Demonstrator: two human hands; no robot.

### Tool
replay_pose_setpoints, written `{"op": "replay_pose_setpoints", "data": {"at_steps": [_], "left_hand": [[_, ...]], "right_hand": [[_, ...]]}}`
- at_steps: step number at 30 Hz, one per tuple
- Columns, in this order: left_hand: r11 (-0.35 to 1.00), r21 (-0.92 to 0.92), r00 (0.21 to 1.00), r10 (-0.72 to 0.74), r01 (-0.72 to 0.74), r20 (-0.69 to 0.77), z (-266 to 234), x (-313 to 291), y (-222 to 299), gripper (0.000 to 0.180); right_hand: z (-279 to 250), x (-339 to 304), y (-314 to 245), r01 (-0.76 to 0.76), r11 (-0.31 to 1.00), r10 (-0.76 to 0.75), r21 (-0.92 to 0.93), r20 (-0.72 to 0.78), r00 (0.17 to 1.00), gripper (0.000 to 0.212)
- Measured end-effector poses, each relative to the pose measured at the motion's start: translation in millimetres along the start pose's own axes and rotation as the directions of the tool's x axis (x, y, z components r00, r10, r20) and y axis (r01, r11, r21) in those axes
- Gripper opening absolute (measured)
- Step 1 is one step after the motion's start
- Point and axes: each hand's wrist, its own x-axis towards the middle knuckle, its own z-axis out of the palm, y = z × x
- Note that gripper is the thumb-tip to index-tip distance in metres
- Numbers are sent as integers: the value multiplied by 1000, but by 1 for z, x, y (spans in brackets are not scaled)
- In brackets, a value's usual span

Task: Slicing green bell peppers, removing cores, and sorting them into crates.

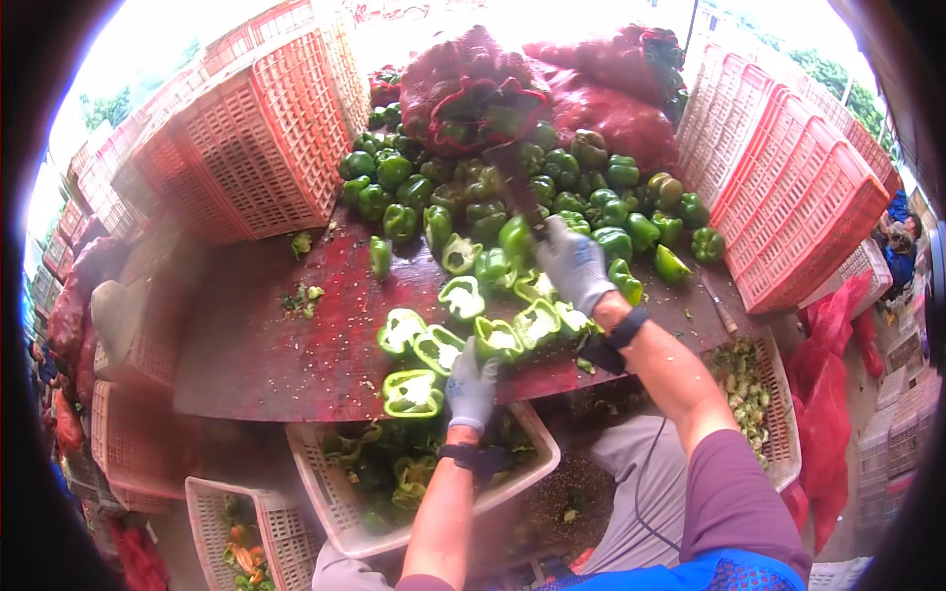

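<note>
My right hand (576, 264), in a pale grey glove, is closed round a knife (514, 182) whose broad dark blade points up and away over the peppers. Beneath the knife lies a green pepper (514, 239) among others. At the table's near edge, my gloved left hand (471, 387) has its fingers stretched forward, touching or just beside a halved pepper (439, 349). Several more halves lie cut side up around it, such as one pepper half (412, 394) to its left and another half (499, 338) just beyond. Whole green peppers (586, 187) are heaped farther back.
A crate of pepper scraps (537, 433) sits below the near edge, with a crate of cores (783, 424) at right. A small knife (721, 303) lies on the red table (266, 345). Stacked crates (246, 128) flank the left; red mesh sacks (473, 84) stand behind.
</note>
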Motion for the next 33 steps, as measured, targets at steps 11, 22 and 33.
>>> {"op": "replay_pose_setpoints", "data": {"at_steps": [11, 22, 33], "left_hand": [[997, 79, 999, 18, -15, -32, 0, 0, -9, 66], [996, 86, 998, 41, -37, -52, 2, 2, -12, 67], [994, 108, 999, 22, -17, -47, 1, 3, -12, 65]], "right_hand": [[14, 27, 117, -157, 875, 364, -458, 409, 837, 40], [-44, -7, 131, -132, 951, 134, -279, -12, 991, 21], [-84, -10, 223, 205, 832, 54, -515, 443, 895, 23]]}}
